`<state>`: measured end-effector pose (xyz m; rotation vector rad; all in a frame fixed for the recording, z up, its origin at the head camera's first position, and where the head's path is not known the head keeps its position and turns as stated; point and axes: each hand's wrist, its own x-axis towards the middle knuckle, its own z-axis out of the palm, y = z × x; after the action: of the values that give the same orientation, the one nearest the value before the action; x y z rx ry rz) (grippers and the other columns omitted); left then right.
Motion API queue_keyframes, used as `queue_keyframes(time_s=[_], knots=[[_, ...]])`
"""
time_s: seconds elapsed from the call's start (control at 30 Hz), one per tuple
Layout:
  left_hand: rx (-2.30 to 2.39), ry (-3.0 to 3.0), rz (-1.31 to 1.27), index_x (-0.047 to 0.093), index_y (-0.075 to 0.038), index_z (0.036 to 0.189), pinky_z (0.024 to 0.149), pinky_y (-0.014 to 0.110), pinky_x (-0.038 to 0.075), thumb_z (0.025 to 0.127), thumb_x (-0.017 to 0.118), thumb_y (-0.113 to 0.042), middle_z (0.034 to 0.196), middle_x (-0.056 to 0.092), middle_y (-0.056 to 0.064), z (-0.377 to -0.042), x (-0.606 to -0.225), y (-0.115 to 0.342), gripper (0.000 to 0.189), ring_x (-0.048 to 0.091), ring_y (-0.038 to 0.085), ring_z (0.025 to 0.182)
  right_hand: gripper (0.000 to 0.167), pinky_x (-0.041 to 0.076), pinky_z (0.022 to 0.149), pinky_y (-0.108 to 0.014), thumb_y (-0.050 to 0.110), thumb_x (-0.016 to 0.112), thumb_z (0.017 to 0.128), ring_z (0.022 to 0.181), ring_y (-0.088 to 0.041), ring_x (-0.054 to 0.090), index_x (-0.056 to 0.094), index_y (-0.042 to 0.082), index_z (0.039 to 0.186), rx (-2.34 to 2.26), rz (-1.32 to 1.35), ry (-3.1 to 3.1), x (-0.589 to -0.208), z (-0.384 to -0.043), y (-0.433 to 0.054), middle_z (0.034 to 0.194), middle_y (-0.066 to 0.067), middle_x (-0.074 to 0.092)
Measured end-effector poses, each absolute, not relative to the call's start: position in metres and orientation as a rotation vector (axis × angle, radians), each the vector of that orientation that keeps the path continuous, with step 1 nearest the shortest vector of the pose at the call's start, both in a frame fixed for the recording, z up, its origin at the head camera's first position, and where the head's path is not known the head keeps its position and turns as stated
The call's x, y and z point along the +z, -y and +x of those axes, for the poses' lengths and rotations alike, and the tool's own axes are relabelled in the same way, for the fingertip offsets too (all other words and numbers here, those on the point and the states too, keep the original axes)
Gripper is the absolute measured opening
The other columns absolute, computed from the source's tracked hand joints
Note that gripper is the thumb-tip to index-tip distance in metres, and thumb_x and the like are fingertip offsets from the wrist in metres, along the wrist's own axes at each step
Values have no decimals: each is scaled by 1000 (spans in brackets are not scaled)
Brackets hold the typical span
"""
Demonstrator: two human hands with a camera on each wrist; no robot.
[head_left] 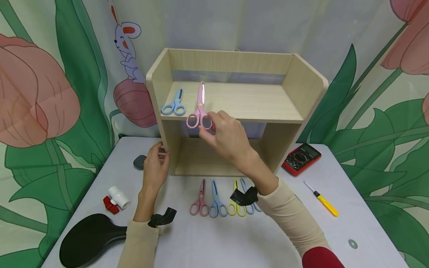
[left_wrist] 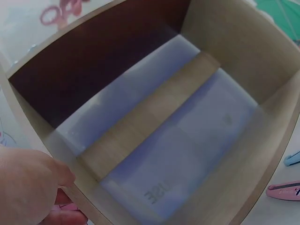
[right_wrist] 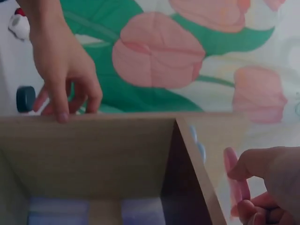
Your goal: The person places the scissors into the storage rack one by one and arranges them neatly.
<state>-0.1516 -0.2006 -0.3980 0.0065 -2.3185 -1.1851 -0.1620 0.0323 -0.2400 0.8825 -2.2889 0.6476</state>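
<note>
Pink scissors are pinched by their right handle loop between the thumb and fingers of my right hand. Their blades point away, over the upper board of a small wooden shelf; whether they touch it I cannot tell. Blue scissors lie at the left end of that board. My left hand rests against the shelf's left side panel, a fingertip on its front edge in the right wrist view and the other fingers loosely bent outside. The left wrist view looks into the lower compartment, where the left hand touches the panel.
Before the shelf lie dark pink scissors, blue scissors, yellow scissors and another blue pair, partly hidden. A multimeter and screwdriver sit right; a black paddle-shaped object, white-and-red fitting and dark mouse-like object left.
</note>
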Motion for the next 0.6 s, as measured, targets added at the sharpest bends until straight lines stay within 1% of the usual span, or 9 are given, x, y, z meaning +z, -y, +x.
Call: queue_keyframes(time_s=[0.1, 0.17, 0.23, 0.3, 0.33, 0.43, 0.5, 0.6], knots=[[-1188, 2327, 15, 49, 2, 139, 84, 49, 60, 99, 60, -12, 117, 61, 23, -151, -398, 201, 43, 69, 36, 99, 19, 40, 53, -29, 20, 63, 88, 63, -17, 49, 67, 3, 82, 646, 833, 2362, -228, -183, -28, 68, -6, 54], [-1190, 2334, 18, 49, 1, 139, 85, 49, 60, 99, 60, -13, 117, 61, 23, -151, -398, 201, 44, 69, 35, 99, 21, 34, 54, -27, 20, 62, 86, 63, -16, 44, 59, 7, 70, 649, 814, 2410, -223, -196, -27, 64, -2, 46], [-1189, 2342, 18, 49, 2, 139, 85, 48, 60, 100, 60, -13, 117, 61, 23, -150, -398, 200, 44, 69, 35, 99, 24, 29, 54, -26, 19, 61, 85, 62, -15, 39, 52, 10, 65, 664, 811, 2467, -220, -205, -26, 62, 1, 39], [-1186, 2348, 17, 49, 2, 140, 84, 48, 60, 100, 59, -13, 117, 61, 23, -150, -398, 200, 44, 69, 35, 99, 26, 25, 55, -25, 20, 60, 85, 62, -13, 36, 50, 12, 63, 678, 807, 2528, -218, -212, -25, 60, 3, 36], [-1183, 2349, 15, 49, 2, 140, 84, 48, 60, 100, 59, -13, 117, 61, 23, -149, -398, 200, 44, 69, 35, 99, 25, 25, 56, -25, 21, 60, 86, 62, -13, 36, 51, 12, 64, 688, 805, 2560, -216, -214, -25, 60, 4, 36], [-1178, 2348, 9, 49, 2, 139, 83, 48, 61, 100, 60, -13, 116, 62, 23, -150, -398, 200, 44, 69, 35, 98, 22, 25, 56, -25, 26, 62, 89, 61, -13, 37, 62, 11, 72, 710, 804, 2643, -212, -219, -25, 59, 5, 39], [-1175, 2348, 10, 49, 2, 139, 83, 48, 61, 100, 60, -13, 117, 61, 23, -150, -399, 200, 44, 69, 35, 98, 22, 26, 56, -25, 29, 63, 91, 60, -13, 38, 67, 11, 79, 726, 813, 2687, -210, -220, -25, 60, 5, 41], [-1175, 2351, 17, 48, 2, 140, 84, 48, 61, 100, 59, -13, 117, 61, 23, -150, -399, 202, 44, 69, 35, 99, 26, 26, 56, -25, 33, 64, 93, 59, -12, 37, 65, 11, 79, 738, 838, 2724, -207, -222, -25, 60, 5, 40]])
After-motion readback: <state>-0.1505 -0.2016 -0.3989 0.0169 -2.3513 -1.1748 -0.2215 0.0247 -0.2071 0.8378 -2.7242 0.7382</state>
